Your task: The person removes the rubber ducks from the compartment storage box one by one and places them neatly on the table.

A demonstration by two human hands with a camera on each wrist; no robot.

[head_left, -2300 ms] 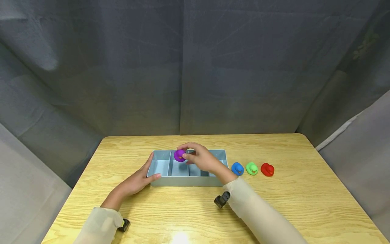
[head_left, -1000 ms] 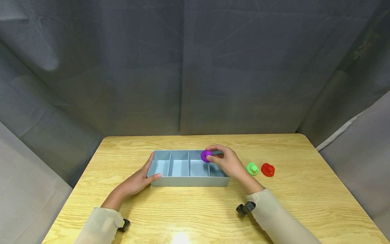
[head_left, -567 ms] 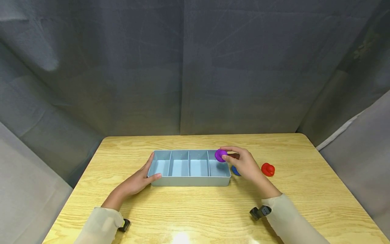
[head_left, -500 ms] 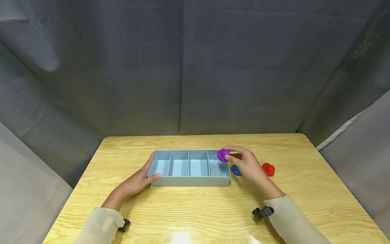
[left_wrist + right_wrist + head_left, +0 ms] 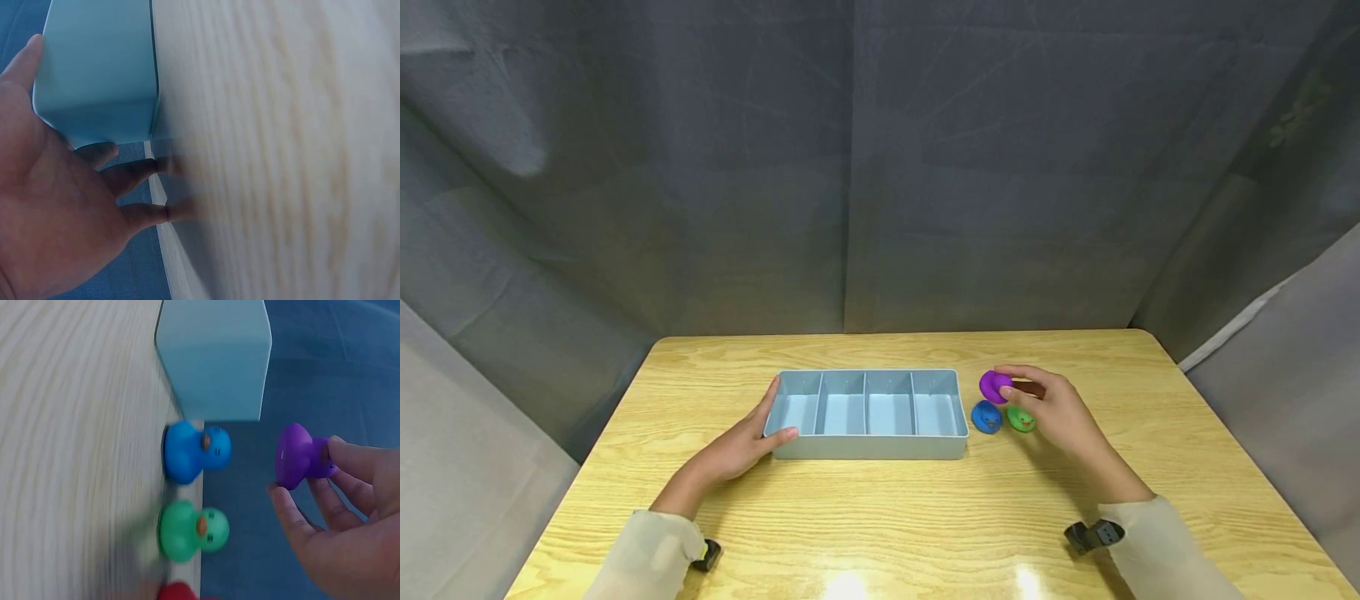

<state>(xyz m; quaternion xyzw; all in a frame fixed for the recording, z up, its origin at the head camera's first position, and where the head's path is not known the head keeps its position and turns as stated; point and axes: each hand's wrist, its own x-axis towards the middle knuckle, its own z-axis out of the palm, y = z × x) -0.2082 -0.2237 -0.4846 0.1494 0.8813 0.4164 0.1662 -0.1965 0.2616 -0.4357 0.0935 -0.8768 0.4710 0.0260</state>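
My right hand point(image 5: 1054, 408) pinches a purple toy duck point(image 5: 995, 386) between thumb and fingertips. In the right wrist view the purple duck point(image 5: 297, 456) is tipped over and held clear of the table, base towards the blue toy duck point(image 5: 184, 452). A green toy duck point(image 5: 187, 530) stands beside the blue one. Only part of a red toy duck point(image 5: 177, 591) shows at that view's bottom edge; the hand hides it in the head view. My left hand point(image 5: 737, 442) lies at the left end of a pale blue divided box point(image 5: 868, 447), thumb along its front, fingers extended and spread.
The box has several compartments in a row, all bare inside. A light wood table point(image 5: 850, 517) carries everything, with a dark grey curtain point(image 5: 985, 208) rising behind its far edge. The blue duck stands close to the box's right end.
My right hand has carried the purple duck rightwards, from over the box's compartments to beyond its right end, by the blue and green ducks. My left hand has stayed put.
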